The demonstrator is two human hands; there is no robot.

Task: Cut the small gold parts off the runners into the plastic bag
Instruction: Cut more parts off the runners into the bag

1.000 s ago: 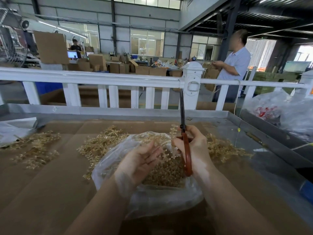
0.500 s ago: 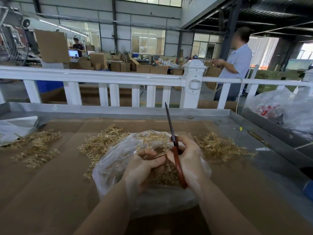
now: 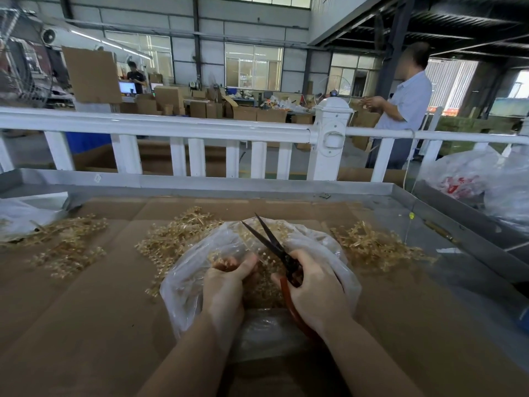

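Observation:
A clear plastic bag (image 3: 183,299) lies open on the cardboard-covered table, with many small gold parts (image 3: 262,287) inside. My left hand (image 3: 224,287) sits over the bag's mouth and pinches a gold runner (image 3: 226,260) between thumb and fingers. My right hand (image 3: 312,290) grips the red handles of the scissors (image 3: 269,239). Their dark blades are spread apart, pointing up and to the left above the bag, just right of the runner. Loose piles of gold runners (image 3: 171,239) lie left of the bag and to its right (image 3: 372,245).
Another heap of runners (image 3: 65,242) lies at the far left beside a clear bag (image 3: 20,216). A grey metal rim (image 3: 229,186) borders the table, with a white railing (image 3: 171,128) behind. Filled plastic bags (image 3: 472,181) sit at the right. A person (image 3: 406,101) stands beyond the rail.
The scissors have tilted from upright to leaning left and their blades have spread apart. My left hand closed from an open palm to a pinch on a runner, and both hands came closer together.

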